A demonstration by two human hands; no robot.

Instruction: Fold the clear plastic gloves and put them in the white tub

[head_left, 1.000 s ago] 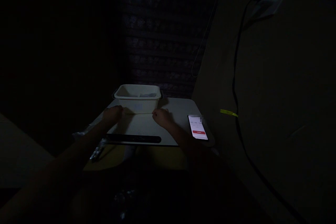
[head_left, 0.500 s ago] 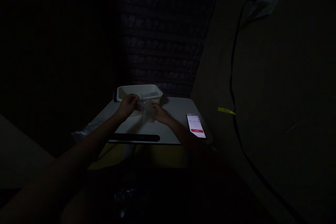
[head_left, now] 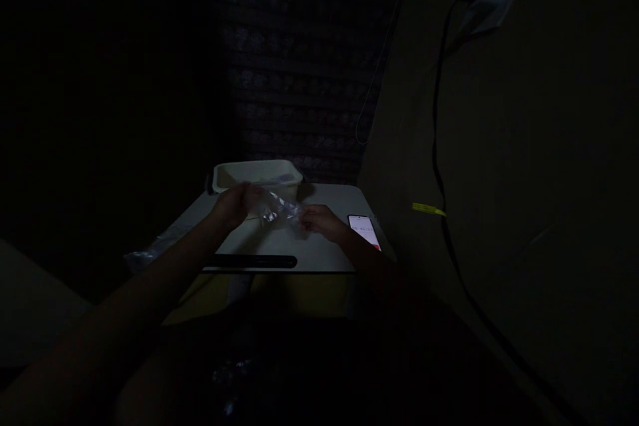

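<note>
A clear plastic bag (head_left: pixel 277 208) stretches between my two hands above the white table (head_left: pixel 324 253), its creases catching the light. My left hand (head_left: pixel 238 203) is closed on the bag's left end, just in front of the white bin (head_left: pixel 224 176). On the other end, my right hand (head_left: pixel 319 220) pinches the plastic with its fingers together. Inside the bin lies something pale that I cannot make out in the dim light.
A lit phone (head_left: pixel 365 231) lies at the table's right edge, partly behind my right forearm. More clear plastic (head_left: pixel 150 253) rests at the left edge. A dark slot (head_left: pixel 254 261) runs along the front. A black cable (head_left: pixel 439 180) with a yellow tag (head_left: pixel 428 209) hangs down the right wall.
My right hand has moved right and slightly down, and the bag is now pulled out lengthwise between the hands. My left hand has shifted slightly left. The view has turned a little.
</note>
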